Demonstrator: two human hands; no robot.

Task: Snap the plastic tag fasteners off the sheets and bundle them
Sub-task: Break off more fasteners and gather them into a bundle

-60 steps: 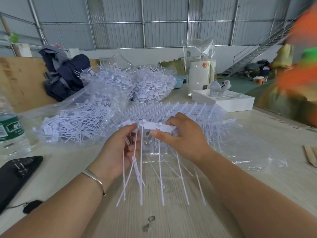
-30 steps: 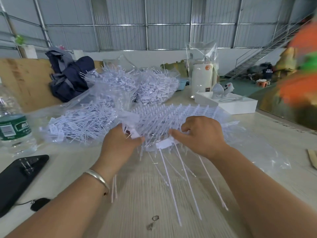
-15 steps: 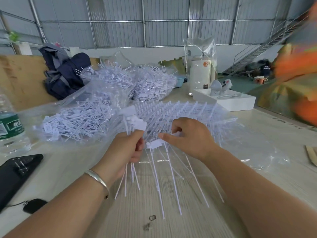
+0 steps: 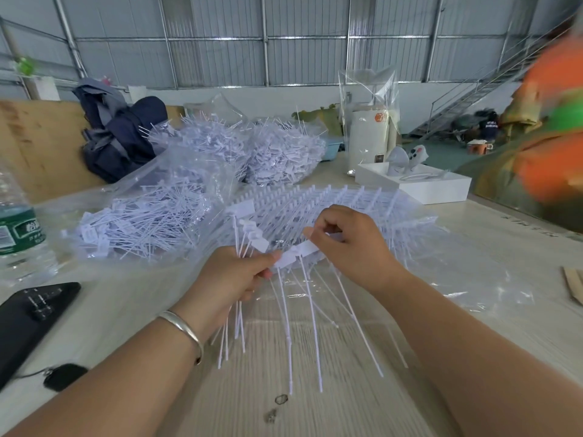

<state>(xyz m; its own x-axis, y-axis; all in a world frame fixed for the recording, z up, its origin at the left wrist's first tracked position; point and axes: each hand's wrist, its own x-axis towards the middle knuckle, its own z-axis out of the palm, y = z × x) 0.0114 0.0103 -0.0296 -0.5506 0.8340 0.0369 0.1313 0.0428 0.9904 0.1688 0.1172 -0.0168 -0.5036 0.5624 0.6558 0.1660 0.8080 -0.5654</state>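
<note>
While left hand (image 4: pixel 232 275) bunches fasteners (image 4: pixel 237 313) — right hand (image 4: pixel 350 247) pinches strip (image 4: pixel 296 253).

Legible text: none.
- Bottle (image 4: pixel 17 238), far left: green label with white characters, too blurred to read.
- White cylinder (image 4: pixel 369 138) in a clear bag: orange hexagonal emblem and a small dark panel, wording too small to make out.
- Table (image 4: pixel 520 234), right edge: faint dark marks, unreadable.
</note>
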